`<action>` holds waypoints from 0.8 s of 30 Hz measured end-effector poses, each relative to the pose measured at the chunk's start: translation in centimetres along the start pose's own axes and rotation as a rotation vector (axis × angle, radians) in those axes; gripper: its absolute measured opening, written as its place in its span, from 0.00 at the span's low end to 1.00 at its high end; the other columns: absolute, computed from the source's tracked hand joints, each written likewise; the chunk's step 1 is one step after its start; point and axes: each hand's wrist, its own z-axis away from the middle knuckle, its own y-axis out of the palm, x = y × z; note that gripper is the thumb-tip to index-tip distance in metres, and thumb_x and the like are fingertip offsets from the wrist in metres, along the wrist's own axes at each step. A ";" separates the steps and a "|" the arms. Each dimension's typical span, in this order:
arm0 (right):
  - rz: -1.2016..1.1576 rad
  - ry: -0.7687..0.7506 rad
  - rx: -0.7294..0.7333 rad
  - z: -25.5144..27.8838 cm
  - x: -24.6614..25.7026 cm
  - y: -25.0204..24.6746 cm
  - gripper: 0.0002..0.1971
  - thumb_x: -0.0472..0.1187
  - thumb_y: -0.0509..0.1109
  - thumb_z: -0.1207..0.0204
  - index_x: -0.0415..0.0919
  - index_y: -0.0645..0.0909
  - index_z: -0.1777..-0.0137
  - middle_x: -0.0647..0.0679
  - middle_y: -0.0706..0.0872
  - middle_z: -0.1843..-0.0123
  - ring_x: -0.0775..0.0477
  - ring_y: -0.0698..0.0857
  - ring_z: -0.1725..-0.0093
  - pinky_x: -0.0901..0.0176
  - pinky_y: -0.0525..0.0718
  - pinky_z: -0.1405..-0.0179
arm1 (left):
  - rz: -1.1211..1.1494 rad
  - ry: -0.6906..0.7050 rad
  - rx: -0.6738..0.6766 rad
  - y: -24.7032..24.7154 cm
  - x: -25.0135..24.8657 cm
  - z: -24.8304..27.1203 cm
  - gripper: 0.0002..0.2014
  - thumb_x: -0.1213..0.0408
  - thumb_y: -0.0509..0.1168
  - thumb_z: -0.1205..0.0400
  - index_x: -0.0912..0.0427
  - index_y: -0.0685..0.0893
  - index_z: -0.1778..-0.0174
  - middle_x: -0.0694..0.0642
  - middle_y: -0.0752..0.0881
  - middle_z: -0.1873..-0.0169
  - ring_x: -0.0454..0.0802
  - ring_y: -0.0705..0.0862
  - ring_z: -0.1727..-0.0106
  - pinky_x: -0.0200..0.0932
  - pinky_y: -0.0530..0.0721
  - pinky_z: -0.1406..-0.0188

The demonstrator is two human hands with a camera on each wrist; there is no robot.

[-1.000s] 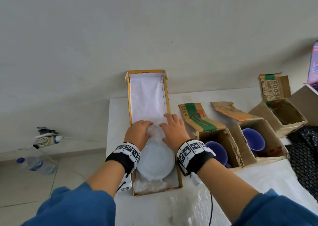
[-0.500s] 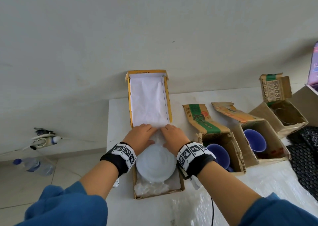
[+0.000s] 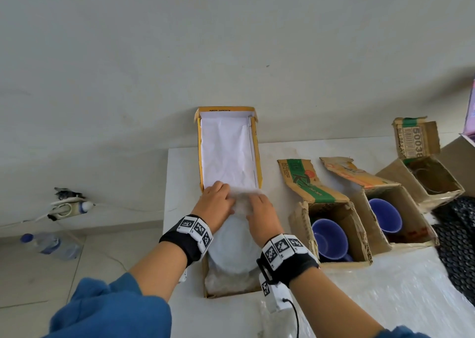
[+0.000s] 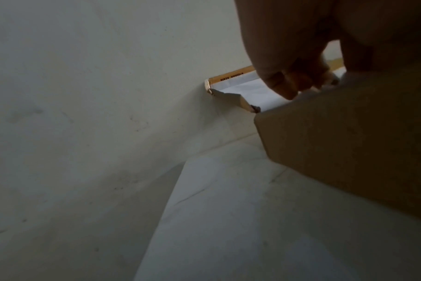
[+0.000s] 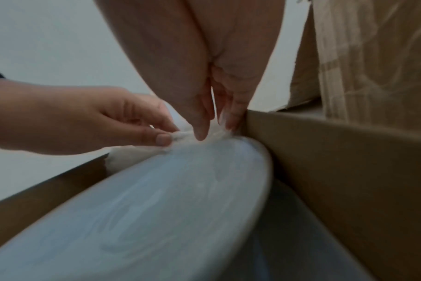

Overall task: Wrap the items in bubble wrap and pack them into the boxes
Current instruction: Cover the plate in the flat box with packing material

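Observation:
A white plate (image 3: pixel 231 250) wrapped in bubble wrap (image 3: pixel 243 201) lies inside a long cardboard box (image 3: pixel 231 293) on the table. The box's yellow-edged lid (image 3: pixel 226 147) stands open against the wall, lined with white paper. Both hands meet at the plate's far rim. My left hand (image 3: pixel 218 204) pinches a bunched fold of the wrap between thumb and fingers (image 5: pixel 166 136). Beside it, my right hand (image 3: pixel 259 209) pinches the same fold (image 5: pixel 212 129) next to the box's right wall (image 5: pixel 337 171). In the left wrist view, curled fingers (image 4: pixel 289 81) hang over the box wall (image 4: pixel 349 152).
Right of the box stand two open cartons, each with a blue cup (image 3: pixel 329 237) (image 3: pixel 384 215), and a third open carton (image 3: pixel 431 178). A bubble wrap sheet (image 3: pixel 385 299) covers the near right table beside black mesh (image 3: pixel 455 234). A water bottle (image 3: pixel 51 245) lies on the floor.
Both hands drew back from the lid's paper toward the plate's far rim and came together. Their fingers went from lying flat to pinching the wrap.

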 end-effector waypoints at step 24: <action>0.180 -0.059 0.064 -1.6 -0.3 -0.2 0.16 0.25 0.59 0.23 0.35 0.77 0.38 0.41 0.79 0.37 0.42 0.75 0.35 0.59 0.74 0.41 | 0.218 0.005 -0.061 0.7 -1.3 0.7 0.11 0.69 0.60 0.18 0.60 0.76 0.41 0.58 0.81 0.48 0.54 0.81 0.50 0.49 0.82 0.57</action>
